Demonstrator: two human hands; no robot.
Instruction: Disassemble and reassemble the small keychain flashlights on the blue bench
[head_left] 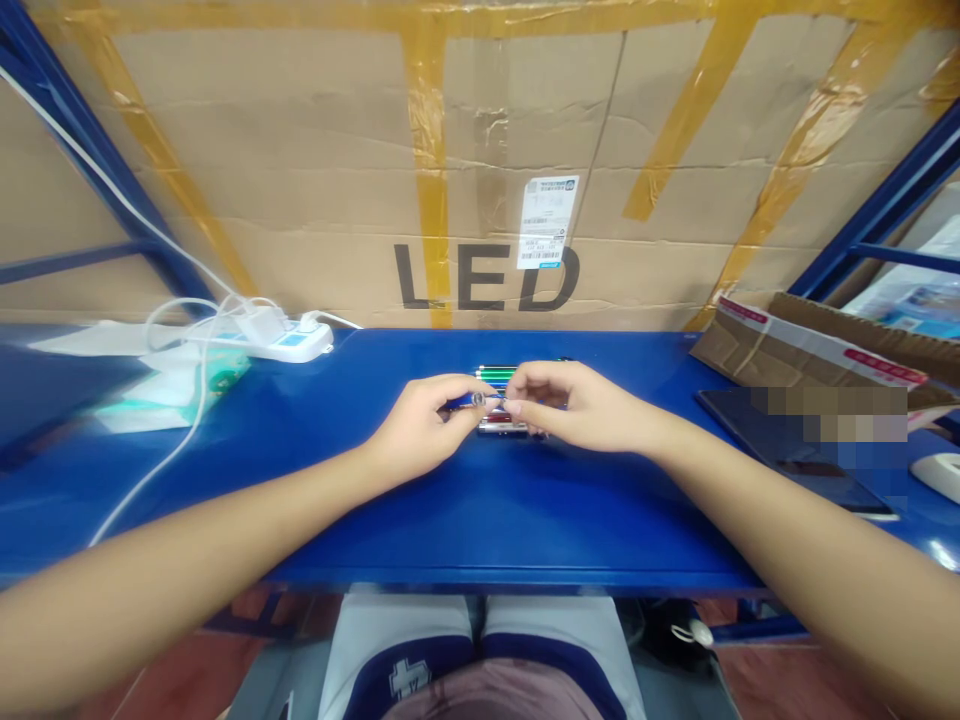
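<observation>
Near the middle of the blue table (450,530), my two hands meet fingertip to fingertip. My left hand (420,425) is closed around a slim dark stick-like item (478,399) whose round silvery end points towards me. Thumb and forefinger of my right hand (574,408) are pinched at its other side, on something too small to make out. Just behind and below the fingers lies a row of shiny coloured sticks (491,372), green, blue and red among them. My hands hide much of this row, and its exact kind is unclear.
A large taped cardboard box (315,180) marked LED stands along the back. At the left are a white power strip (300,343) with cables and a green-white packet (172,385). At the right are a dark tablet-like slab (780,450) and an open cardboard box (810,345).
</observation>
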